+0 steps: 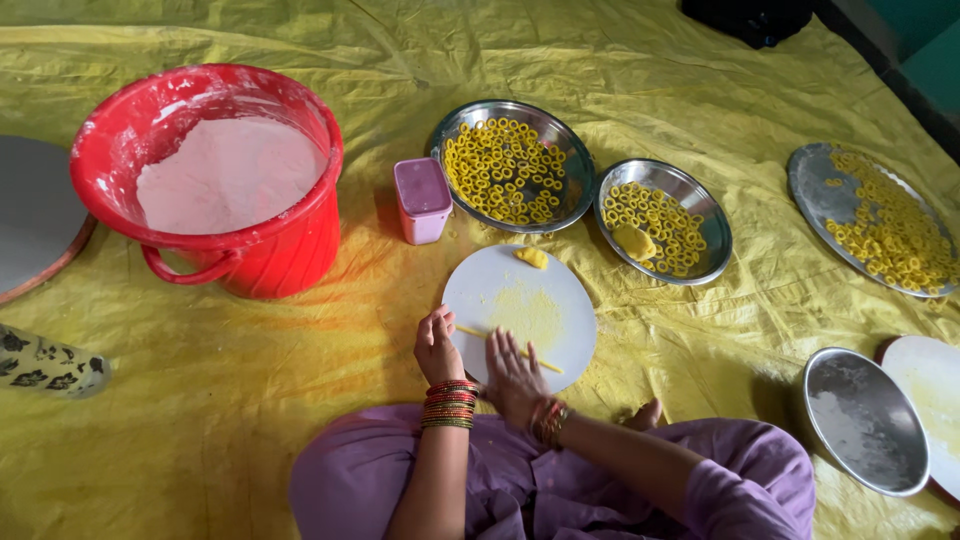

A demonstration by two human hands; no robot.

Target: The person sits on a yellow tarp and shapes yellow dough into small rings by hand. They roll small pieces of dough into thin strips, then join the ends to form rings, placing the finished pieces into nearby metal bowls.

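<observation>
Head view — yellow tarp [250, 400] covers floor — wrinkled.

A crumpled yellow sheet [300, 400] covers the floor nearly edge to edge, its creases running out from the red bucket [215, 180]. Soft, even light falls on it, with a reddish glow on the sheet just below the bucket. Far to the right of the bucket, at the top corner, the sheet ends against a strip of dark floor [900, 80] and a teal wall [935, 50]. A black object [750, 15] lies on the sheet's top edge, well right of the bucket. Left of the bucket a grey round board [30, 215] rests on the sheet.
</observation>
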